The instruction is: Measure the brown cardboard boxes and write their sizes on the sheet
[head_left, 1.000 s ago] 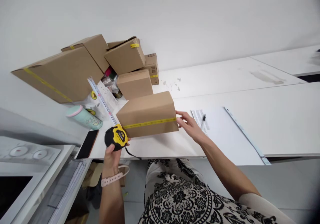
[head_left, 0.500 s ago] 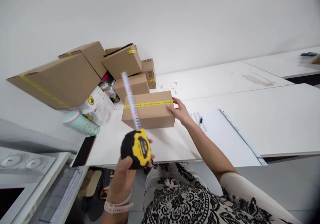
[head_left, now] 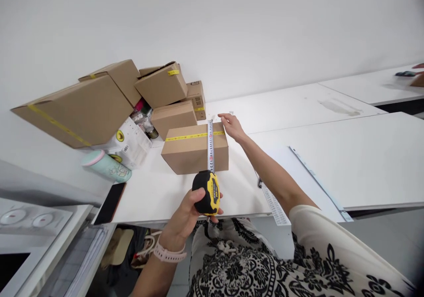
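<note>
My left hand [head_left: 188,213] is wrapped round a black and yellow tape measure [head_left: 207,193] in front of a closed cardboard box [head_left: 185,153]. From the case, the drawn-out metal blade [head_left: 211,149] runs away from me across the box's top, crossing its yellow tape strip, with its tip near the far edge. My right hand [head_left: 232,126] is by the box's far right corner, fingers stretched towards the blade's tip and holding nothing. Whether it touches the box is unclear.
More cardboard boxes [head_left: 82,107] are stacked at the left against the wall. Close by are a mint tumbler [head_left: 107,164], a dark phone [head_left: 111,202] and a white avocado-print pack [head_left: 134,142]. A printed sheet [head_left: 276,206] overhangs the table's front edge under my right forearm.
My left hand has brought the tape measure to the right, and its blade now lies across the box. My right hand has let go of the box's right side and moved farther back.
</note>
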Action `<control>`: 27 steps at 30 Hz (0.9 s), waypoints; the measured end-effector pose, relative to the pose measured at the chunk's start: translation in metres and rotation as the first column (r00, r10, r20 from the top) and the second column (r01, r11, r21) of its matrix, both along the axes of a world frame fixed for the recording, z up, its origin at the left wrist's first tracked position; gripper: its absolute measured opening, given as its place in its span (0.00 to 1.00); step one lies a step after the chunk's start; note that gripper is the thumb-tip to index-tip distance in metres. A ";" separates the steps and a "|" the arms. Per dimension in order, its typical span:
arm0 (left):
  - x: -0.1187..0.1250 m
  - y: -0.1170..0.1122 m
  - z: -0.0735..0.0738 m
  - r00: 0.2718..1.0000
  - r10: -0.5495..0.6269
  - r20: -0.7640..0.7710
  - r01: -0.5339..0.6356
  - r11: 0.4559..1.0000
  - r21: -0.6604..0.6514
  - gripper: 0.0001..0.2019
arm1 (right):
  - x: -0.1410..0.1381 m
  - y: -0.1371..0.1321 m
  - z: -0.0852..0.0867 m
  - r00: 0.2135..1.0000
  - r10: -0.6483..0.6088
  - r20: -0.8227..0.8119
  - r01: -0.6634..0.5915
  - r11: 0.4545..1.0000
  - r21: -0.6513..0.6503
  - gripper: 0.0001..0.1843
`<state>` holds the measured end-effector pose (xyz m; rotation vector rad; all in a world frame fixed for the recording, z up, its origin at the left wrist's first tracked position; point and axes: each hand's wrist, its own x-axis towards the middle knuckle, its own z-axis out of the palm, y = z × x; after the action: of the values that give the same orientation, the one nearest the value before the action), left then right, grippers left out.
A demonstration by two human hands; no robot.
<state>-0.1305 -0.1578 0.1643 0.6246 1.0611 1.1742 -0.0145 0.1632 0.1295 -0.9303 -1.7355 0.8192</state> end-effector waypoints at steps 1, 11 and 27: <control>0.001 -0.002 0.001 1.000 -0.003 0.003 0.003 1.000 -0.007 0.30 | -0.005 0.003 0.003 1.000 0.021 0.006 -0.021 1.000 -0.015 0.20; 0.013 -0.018 0.003 0.996 -0.050 0.077 0.053 0.998 -0.039 0.30 | -0.032 0.009 0.009 0.995 0.069 -0.077 -0.093 0.917 -0.389 0.08; 0.014 -0.019 -0.003 0.993 -0.048 0.104 0.053 0.998 -0.042 0.30 | -0.032 0.019 0.002 0.980 0.103 -0.169 -0.173 0.857 -0.485 0.07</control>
<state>-0.1163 -0.1771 0.1609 0.5470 0.9766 1.1239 -0.0461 0.1825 0.1317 -1.0596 -1.5048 1.4414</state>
